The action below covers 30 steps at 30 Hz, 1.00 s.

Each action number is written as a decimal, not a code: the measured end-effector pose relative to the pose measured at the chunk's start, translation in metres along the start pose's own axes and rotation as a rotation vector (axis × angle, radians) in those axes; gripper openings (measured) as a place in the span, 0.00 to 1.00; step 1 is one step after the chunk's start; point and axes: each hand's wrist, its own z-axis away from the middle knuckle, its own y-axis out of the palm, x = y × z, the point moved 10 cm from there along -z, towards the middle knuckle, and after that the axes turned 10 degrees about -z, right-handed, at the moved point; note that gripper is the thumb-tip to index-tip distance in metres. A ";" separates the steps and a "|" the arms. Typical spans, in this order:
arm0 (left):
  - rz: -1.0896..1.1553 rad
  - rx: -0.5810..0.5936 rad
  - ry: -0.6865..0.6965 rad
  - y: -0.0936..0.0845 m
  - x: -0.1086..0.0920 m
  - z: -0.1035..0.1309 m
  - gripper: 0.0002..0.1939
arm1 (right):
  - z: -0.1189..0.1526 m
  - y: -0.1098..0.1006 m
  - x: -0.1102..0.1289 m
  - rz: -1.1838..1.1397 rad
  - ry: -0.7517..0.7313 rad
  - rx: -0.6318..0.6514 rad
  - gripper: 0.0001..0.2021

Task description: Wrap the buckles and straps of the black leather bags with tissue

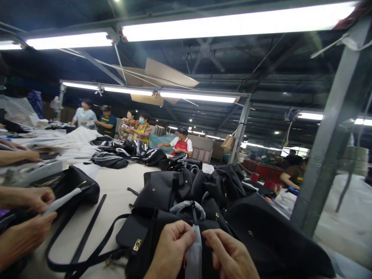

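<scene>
A dark backpack [154,228] of smooth, leather-like material lies in front of me. From near its top loop handle [200,209], covered in translucent wrap, a black strap runs towards me with a pale wrapping strip [194,254] along it. My left hand [174,246] pinches the strip's left edge between thumb and fingers. On the other side, my right hand [231,250] has its fingers curled together close against the right edge; what they hold is hidden. A gold-coloured clasp [137,244] shows on the bag's left side.
Several black bags [162,190] are heaped ahead and to the right on the pale table [112,186]. At left, a co-worker's hands [31,217] hold a white-wrapped strap. Loose black straps [90,228] lie between us. A metal post [328,128] rises at right; several people stand beyond.
</scene>
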 end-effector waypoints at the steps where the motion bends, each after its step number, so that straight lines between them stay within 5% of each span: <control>1: -0.019 0.007 0.006 0.000 -0.004 0.002 0.30 | -0.005 0.011 0.003 0.033 0.033 0.056 0.28; 6: -0.142 -0.035 0.081 -0.008 -0.016 0.004 0.25 | -0.014 0.043 0.017 -0.137 0.000 0.088 0.23; 12: -0.353 -0.138 0.215 -0.017 -0.026 0.012 0.13 | -0.009 0.034 0.006 -0.262 -0.043 -0.115 0.22; 21: -0.583 -0.127 0.107 -0.015 -0.019 0.025 0.06 | -0.005 0.023 -0.003 -0.331 -0.085 -0.331 0.24; 30: -0.446 -0.179 0.362 -0.009 -0.026 0.029 0.11 | -0.007 0.028 -0.024 -0.514 -0.036 -0.261 0.23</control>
